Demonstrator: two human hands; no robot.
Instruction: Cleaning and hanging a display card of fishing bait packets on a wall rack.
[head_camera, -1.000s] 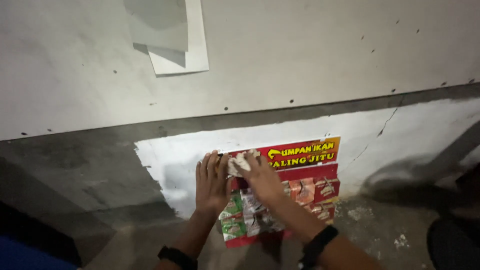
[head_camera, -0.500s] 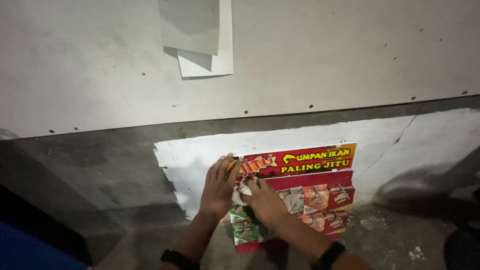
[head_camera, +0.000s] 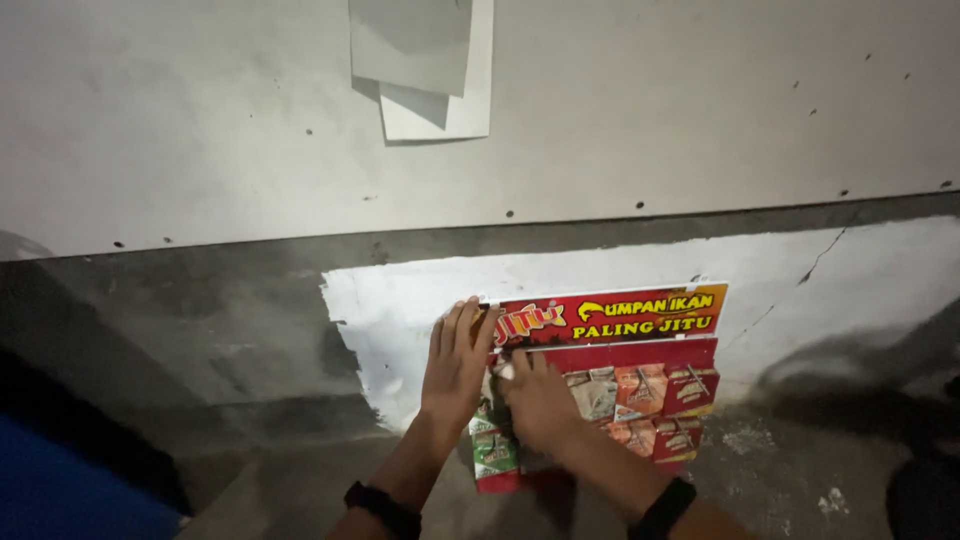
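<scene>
Wall (head_camera: 200, 130): pale grey, pitted with small dark holes, fills the upper half of the frame. Below it a darker grey band, with a rough white painted patch (head_camera: 400, 310) at centre.

Paper sheets (head_camera: 425, 65): two or three overlapping pale sheets stuck to the wall at top centre.

Display card (head_camera: 620, 345): red cardboard hanger with a yellow-lettered header, standing upright against the white patch, lower centre-right of the frame. Rows of small sachets (head_camera: 640, 390) are fixed to its face, red and orange ones on the right, green ones at its lower left corner.

My left hand (head_camera: 455, 365): open, fingers straight and together, palm pressed flat on the card's left edge, fingertips reaching the header's upper left corner. Black band on that wrist.

My right hand (head_camera: 540, 400): just beside the left, laid over the sachets on the left part of the card. Fingers curled onto the packets; cannot tell whether they pinch one. Black band (head_camera: 665, 505) on this wrist too.
</scene>
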